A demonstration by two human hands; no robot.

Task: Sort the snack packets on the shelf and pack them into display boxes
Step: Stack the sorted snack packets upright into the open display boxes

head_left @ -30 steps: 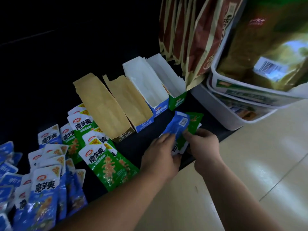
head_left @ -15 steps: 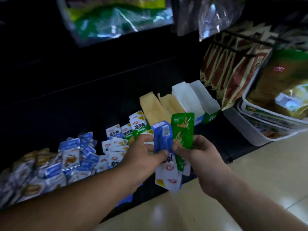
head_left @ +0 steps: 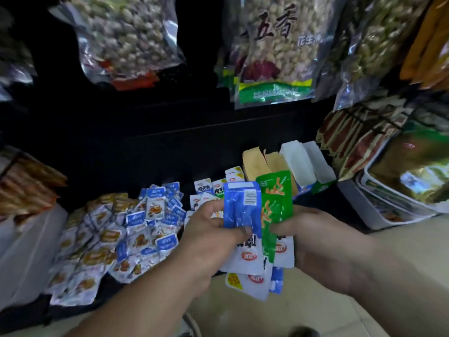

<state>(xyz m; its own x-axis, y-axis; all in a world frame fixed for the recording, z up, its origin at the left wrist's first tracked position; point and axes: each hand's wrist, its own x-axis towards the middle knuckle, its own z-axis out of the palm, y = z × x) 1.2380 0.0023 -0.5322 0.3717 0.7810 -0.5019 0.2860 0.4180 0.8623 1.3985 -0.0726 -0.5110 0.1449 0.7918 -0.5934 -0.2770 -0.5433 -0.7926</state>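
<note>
My left hand (head_left: 211,235) grips a blue snack packet (head_left: 240,203) with its thumb across the front. My right hand (head_left: 315,242) holds a green packet (head_left: 275,203) together with several white-ended packets (head_left: 252,268) hanging below both hands. Both hands are raised in front of the dark shelf (head_left: 170,152). Behind them stand two tan display boxes (head_left: 254,164) and two white-lined display boxes (head_left: 300,161), open at the top. A heap of blue and white packets (head_left: 136,229) lies on the shelf to the left.
Large bags of nuts (head_left: 272,49) hang above the shelf. Brown packets (head_left: 352,142) hang at the right over stacked white tubs (head_left: 388,205). A white sack (head_left: 26,251) stands at the far left. The pale floor (head_left: 413,239) lies below the shelf edge.
Both hands have lifted the packets up from the shelf edge and hold them upright. The view has tilted upward, bringing the hanging nut bags into sight.
</note>
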